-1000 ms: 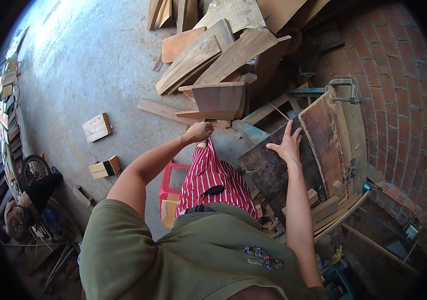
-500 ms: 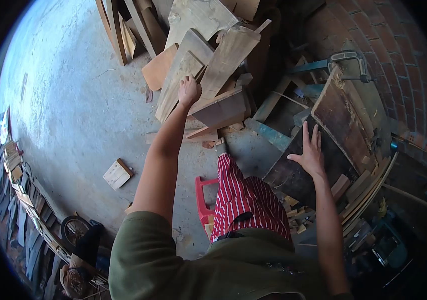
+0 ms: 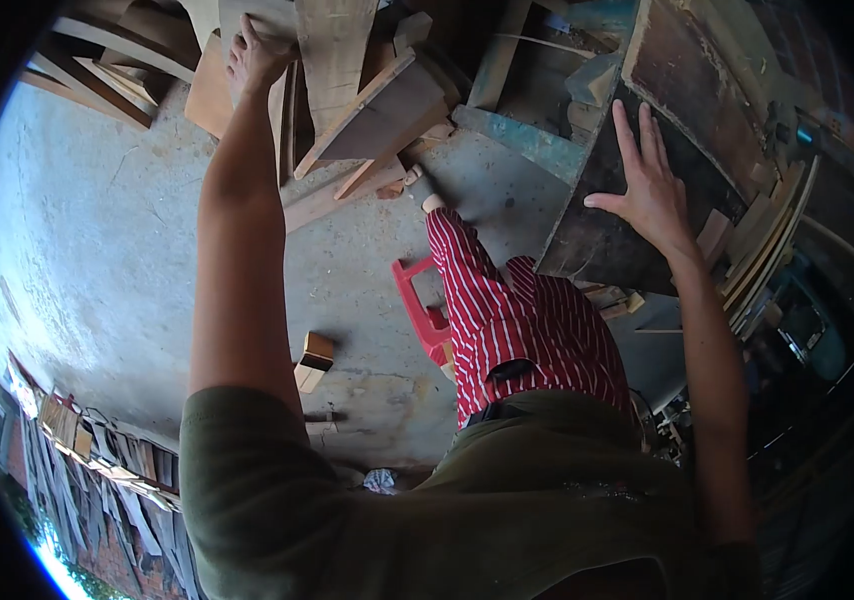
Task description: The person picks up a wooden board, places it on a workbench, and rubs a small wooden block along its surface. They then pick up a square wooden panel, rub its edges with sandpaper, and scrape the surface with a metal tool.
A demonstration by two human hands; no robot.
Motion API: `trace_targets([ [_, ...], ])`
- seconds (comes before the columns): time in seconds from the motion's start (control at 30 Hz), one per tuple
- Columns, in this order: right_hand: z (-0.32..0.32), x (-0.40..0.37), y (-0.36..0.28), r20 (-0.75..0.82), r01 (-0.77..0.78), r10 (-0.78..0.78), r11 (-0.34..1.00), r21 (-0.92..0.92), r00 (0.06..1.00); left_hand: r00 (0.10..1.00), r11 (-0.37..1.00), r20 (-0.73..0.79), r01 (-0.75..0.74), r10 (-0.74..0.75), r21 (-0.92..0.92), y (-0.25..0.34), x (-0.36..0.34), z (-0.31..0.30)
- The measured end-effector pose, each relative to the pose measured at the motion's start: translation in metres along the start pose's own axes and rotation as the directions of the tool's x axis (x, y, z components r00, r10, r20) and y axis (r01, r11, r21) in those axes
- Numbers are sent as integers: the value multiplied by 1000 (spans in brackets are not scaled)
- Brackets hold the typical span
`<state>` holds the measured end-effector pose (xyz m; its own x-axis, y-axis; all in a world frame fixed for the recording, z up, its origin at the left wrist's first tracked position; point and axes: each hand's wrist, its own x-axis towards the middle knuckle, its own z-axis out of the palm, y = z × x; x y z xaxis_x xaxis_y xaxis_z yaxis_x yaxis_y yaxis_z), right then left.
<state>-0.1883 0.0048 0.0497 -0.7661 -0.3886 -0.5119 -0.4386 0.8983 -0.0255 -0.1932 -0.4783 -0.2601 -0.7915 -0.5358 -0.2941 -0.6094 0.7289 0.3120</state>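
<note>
My left hand [image 3: 259, 62] is at the far end of my stretched arm, in the upper left, with its fingers curled over the edge of a wooden board [image 3: 272, 14] in a pile of timber. Another pale plank [image 3: 335, 60] leans just right of this hand, and an orange-brown wood piece [image 3: 209, 92] is to its left. On the right, my right hand [image 3: 652, 190] has thumb and fingers spread over a dark panel [image 3: 602, 235], holding nothing.
A brown, rough-edged panel [image 3: 692, 95] leans behind the dark one. Below the pile stands a wooden box-like piece [image 3: 382, 115]. A red plastic stool [image 3: 417, 305] is beside my striped trouser leg. A small wood block [image 3: 315, 355] lies on the concrete floor [image 3: 147, 260].
The view has shifted forward and turned, so the pile sits higher. My left hand remains at the boards, which now show their edges below it. The right hand stays spread over the dark panel.
</note>
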Motion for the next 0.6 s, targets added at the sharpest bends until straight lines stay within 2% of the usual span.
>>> trace_targets([
  [0.03, -2, 1, -2, 0, -9, 9, 1000, -14, 1000, 1000, 1000, 9, -25, 25, 15, -3, -1, -1],
  [0.1, -5, -1, -1, 0, -7, 7, 1000, -6, 1000, 995, 992, -11, -95, 94, -86, -14, 4, 1],
  [0.2, -6, -1, 0, 5, -1, 1, 1000, -9, 1000, 982, 986, -121, -154, 147, -59, -19, -17, 1],
  [0.3, -5, -2, 0, 18, -3, 3, 1000, 0, 1000, 960, 979, -202, -204, 196, -19, -11, -79, -14],
  [0.4, -6, -2, 0, 9, -12, 12, 1000, 7, 1000, 962, 982, -207, -188, 177, -33, -21, -149, -37],
  [0.47, -5, -5, 1, 5, -2, 2, 1000, 16, 1000, 945, 969, -246, -238, 217, -60, -32, -193, -55],
  [0.53, -2, -4, 2, -10, -9, 9, 1000, 28, 1000, 961, 980, -207, -196, 183, -41, -50, -233, -71],
  [0.6, 1, -2, -2, 2, -18, 18, 998, 66, 1000, 953, 979, -245, -195, 176, -56, -68, -269, -83],
])
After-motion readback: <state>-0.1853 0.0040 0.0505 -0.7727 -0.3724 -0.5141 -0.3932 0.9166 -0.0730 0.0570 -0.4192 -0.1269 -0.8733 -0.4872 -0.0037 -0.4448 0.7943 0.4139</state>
